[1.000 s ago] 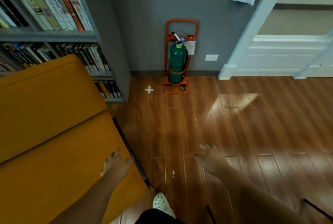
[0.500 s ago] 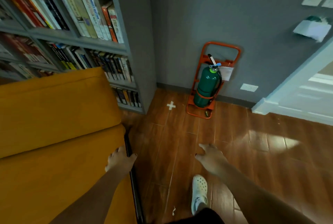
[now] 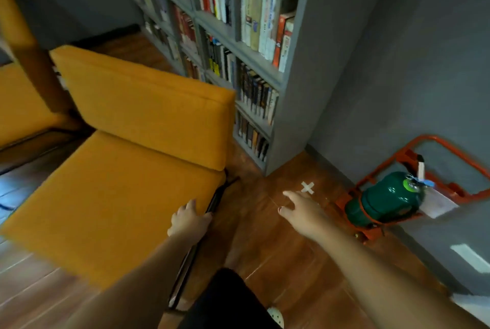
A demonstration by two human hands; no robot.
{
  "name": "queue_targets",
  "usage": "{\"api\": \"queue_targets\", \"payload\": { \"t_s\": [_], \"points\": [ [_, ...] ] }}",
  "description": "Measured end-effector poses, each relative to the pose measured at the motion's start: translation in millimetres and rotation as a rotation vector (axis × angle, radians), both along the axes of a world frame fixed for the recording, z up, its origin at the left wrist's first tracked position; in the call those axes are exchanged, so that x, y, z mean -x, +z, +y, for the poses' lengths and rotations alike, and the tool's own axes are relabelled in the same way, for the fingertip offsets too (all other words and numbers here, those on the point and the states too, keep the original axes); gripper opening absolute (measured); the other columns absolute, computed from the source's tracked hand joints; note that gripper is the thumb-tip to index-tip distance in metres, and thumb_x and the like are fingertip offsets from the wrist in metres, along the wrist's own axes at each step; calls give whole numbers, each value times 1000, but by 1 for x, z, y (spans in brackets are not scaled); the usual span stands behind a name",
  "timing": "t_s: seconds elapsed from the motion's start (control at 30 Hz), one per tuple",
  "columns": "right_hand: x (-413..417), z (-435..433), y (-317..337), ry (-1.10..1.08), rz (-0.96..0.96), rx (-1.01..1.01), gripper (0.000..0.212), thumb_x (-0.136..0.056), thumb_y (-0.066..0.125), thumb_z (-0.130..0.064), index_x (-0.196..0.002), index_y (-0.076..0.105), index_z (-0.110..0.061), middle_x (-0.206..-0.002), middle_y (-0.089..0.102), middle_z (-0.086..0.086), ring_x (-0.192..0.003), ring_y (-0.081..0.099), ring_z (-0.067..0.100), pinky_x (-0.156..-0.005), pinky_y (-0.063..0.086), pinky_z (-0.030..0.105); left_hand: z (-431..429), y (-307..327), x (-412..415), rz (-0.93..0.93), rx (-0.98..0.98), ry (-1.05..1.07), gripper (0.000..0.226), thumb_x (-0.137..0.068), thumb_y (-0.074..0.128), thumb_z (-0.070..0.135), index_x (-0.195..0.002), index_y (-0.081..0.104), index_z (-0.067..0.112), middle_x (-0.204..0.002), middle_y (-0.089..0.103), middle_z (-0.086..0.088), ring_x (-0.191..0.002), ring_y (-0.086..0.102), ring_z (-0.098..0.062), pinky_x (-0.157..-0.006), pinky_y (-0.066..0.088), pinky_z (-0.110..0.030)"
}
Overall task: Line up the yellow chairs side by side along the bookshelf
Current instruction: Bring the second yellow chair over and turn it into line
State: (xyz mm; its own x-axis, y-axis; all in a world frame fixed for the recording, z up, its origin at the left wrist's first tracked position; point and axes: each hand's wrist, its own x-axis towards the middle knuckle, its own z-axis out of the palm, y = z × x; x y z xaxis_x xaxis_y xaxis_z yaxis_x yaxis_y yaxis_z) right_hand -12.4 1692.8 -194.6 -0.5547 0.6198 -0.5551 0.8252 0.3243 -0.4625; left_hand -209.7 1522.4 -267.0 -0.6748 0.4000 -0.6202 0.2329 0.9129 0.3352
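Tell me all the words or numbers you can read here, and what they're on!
None can be read.
Spines of the books on the grey wooden bookshelf: lettering too blurred.
White paper tag on the green metal fire extinguisher: no legible print.
White tape cross on the brown wooden floor: a mark, not a word.

The yellow cushioned chair (image 3: 127, 159) fills the centre-left of the frame, its backrest toward the grey wooden bookshelf (image 3: 267, 63) at upper centre. A second yellow cushioned chair (image 3: 21, 100) sits at the left edge, just beside the first. The white tape cross (image 3: 307, 187) lies on the brown plank floor (image 3: 278, 254) right of the chair (near the shelf's corner). The green fire extinguisher in its orange metal stand (image 3: 387, 201) stands at right against the grey wall (image 3: 413, 63).
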Motion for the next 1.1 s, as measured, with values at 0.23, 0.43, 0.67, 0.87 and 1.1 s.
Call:
{"api": "queue_targets", "payload": {
  "t_s": [0.23,0.43,0.67,0.87,1.1],
  "points": [
    [94,24,-7,252,49,14,53,-97,48,-37,-147,32,-25,-155,23,1,-140,27,25,-108,31,39,-23,4,36,20,-3,285,74,-91,52,51,-151,19,21,-153,27,-9,-138,28,-31,-107,35,-49],
    [186,57,-1,384,64,-4,54,-98,46,-40,-147,30,-26,-155,22,-2,-139,27,24,-108,32,40,-8,3,93,3,-54,433,73,-92,52,47,-151,19,20,-154,26,-11,-139,27,-32,-108,33,-50],
    [282,99,16,446,89,-55,55,-98,45,-40,-148,27,-26,-156,18,-1,-139,27,25,-109,33,43,35,18,173,38,-114,483,71,-93,52,46,-151,19,20,-154,26,-10,-139,27,-31,-109,34,-48],
    [335,125,12,484,83,-76,56,-98,45,-41,-148,27,-27,-156,18,0,-140,24,27,-109,33,43,65,25,203,30,-183,557,70,-94,51,44,-151,19,20,-154,25,-9,-140,26,-29,-109,34,-48],
    [385,168,-8,520,13,-200,58,-97,44,-42,-150,23,-26,-156,17,2,-139,25,30,-109,33,43,101,24,201,49,-215,681,70,-93,50,45,-151,19,20,-155,24,-7,-142,22,-27,-113,28,-44]
  ]
}}
